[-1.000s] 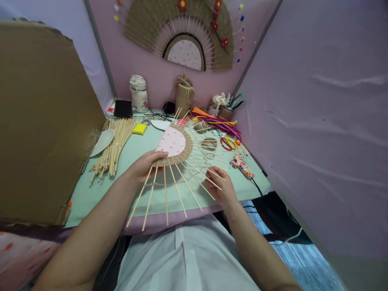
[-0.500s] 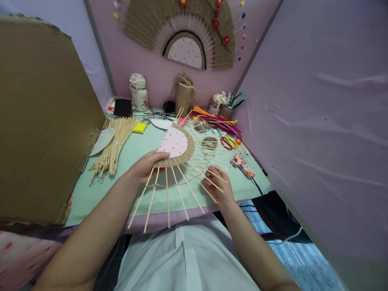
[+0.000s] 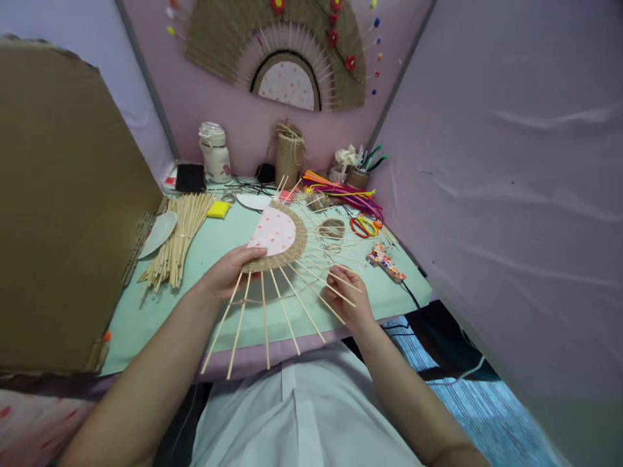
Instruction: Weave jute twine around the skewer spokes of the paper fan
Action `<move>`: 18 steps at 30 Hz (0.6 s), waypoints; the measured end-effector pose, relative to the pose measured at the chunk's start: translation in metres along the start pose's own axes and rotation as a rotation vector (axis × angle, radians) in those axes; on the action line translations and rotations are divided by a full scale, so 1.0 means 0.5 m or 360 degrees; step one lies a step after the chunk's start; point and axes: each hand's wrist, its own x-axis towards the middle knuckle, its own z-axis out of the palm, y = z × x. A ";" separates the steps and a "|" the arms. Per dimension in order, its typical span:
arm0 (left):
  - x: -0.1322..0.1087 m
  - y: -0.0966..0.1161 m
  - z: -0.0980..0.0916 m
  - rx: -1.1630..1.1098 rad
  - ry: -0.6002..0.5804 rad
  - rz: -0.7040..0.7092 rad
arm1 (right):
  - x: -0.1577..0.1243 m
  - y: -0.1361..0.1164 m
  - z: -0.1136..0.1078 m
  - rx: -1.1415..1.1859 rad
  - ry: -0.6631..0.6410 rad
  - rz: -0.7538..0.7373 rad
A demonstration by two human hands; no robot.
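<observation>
A half-round fan frame (image 3: 275, 232) with a pink-dotted white center, a woven twine border and thin wooden sticks (image 3: 287, 311) fanning outward is held above the table. My left hand (image 3: 232, 271) grips its lower left edge, thumb on the dotted face and fingers behind. A thin strand of twine (image 3: 272, 299) sags across the lower sticks toward my right hand (image 3: 346, 295). The fingers of that hand are pinched together among the right-hand sticks, apparently on the twine; sticks partly cover them. Beyond the sticks lies a small coil of twine (image 3: 331, 228).
A bundle of sticks (image 3: 182, 227) lies left, near a cardboard panel (image 3: 63, 207). Scissors (image 3: 364, 226) and a patterned glue gun (image 3: 386, 261) lie right. At the back stand a white bottle (image 3: 215, 152), a twine spool (image 3: 289, 152) and pipe cleaners (image 3: 341, 190). A finished fan (image 3: 209, 45) hangs behind.
The view has turned slightly, so the table and wall things sit a little further left. Both hands keep their hold, with hardly any movement.
</observation>
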 end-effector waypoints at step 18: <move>-0.019 0.017 0.026 -0.0056 0.0068 -0.0122 | 0.016 -0.027 -0.010 -0.0775 0.0368 -0.0568</move>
